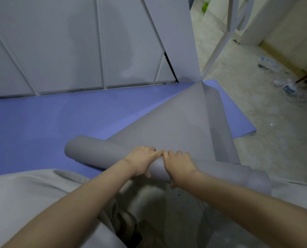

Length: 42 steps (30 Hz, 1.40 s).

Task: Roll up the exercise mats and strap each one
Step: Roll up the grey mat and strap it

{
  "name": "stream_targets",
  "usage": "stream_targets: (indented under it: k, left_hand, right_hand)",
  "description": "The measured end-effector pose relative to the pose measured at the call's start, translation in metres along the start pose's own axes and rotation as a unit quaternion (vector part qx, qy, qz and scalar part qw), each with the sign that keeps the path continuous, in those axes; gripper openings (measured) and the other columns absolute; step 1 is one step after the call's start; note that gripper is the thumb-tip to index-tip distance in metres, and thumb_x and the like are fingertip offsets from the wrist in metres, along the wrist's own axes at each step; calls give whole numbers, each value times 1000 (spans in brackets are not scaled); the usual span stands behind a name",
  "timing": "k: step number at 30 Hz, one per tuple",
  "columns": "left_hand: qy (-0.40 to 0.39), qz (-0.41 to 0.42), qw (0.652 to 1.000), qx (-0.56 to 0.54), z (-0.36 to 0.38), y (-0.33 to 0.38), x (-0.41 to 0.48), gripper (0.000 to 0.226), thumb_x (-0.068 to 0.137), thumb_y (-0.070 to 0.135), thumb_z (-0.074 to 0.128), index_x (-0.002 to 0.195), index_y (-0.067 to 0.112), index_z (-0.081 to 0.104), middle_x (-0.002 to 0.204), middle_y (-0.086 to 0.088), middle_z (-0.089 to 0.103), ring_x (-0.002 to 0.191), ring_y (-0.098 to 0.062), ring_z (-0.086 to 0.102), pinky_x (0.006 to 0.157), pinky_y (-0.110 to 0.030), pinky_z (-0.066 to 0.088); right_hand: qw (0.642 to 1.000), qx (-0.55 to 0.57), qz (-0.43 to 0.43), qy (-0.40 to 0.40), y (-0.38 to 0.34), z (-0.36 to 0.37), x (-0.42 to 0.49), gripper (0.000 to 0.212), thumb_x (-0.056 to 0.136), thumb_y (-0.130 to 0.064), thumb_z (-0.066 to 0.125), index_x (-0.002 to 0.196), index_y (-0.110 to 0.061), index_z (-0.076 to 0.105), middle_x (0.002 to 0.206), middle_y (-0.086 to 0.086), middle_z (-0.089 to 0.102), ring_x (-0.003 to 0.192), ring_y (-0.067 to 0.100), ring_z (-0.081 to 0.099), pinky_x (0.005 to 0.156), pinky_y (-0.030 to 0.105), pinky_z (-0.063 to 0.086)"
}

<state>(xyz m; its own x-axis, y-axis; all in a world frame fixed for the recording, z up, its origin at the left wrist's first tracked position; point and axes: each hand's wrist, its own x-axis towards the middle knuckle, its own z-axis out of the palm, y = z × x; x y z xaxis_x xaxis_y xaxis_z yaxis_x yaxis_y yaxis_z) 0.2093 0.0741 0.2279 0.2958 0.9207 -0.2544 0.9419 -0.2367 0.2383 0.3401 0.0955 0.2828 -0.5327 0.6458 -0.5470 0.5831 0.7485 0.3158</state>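
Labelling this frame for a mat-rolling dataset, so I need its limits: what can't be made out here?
Head view only:
- grey roll: right end blurred; middle covered by the left hand and right hand gripping it.
- blue mat: cut off by the left edge, partly under the unrolled grey sheet and the person's clothing.
- floor clutter: too small and blurred to identify.
- strap: none discernible.
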Motion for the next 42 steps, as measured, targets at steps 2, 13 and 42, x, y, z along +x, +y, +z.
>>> stream_targets:
  k: [2, 13, 42]
  left_hand:
    - [-37, 10, 999, -2, -4, -1, -1, 77, 70, 34, 77, 135, 21, 39, 122, -8, 57, 111, -29, 55, 86, -35, 41]
    - [4, -46, 996, -75, 17, -11, -18, 101, 69, 41, 77, 147, 20, 16, 138, -5, 37, 129, -23, 36, 107, -38, 28]
    - [-23, -4, 994, -110, 13, -3, 0, 85, 65, 34, 81, 134, 18, 34, 124, -10, 45, 113, -30, 49, 94, -38, 41]
  right_hand:
    - [998, 48, -32, -4, 7, -1, -2, 85, 72, -38, 77, 135, -7, 30, 130, 11, 48, 114, 29, 54, 89, 36, 43]
    - [989, 129, -64, -40, 23, -12, 23, 85, 63, -46, 81, 126, -9, 38, 120, 11, 58, 106, 29, 57, 81, 30, 42]
    - [995, 25, -50, 78, 25, 11, -8, 76, 73, -47, 71, 129, -11, 34, 120, 10, 52, 104, 27, 56, 81, 33, 41]
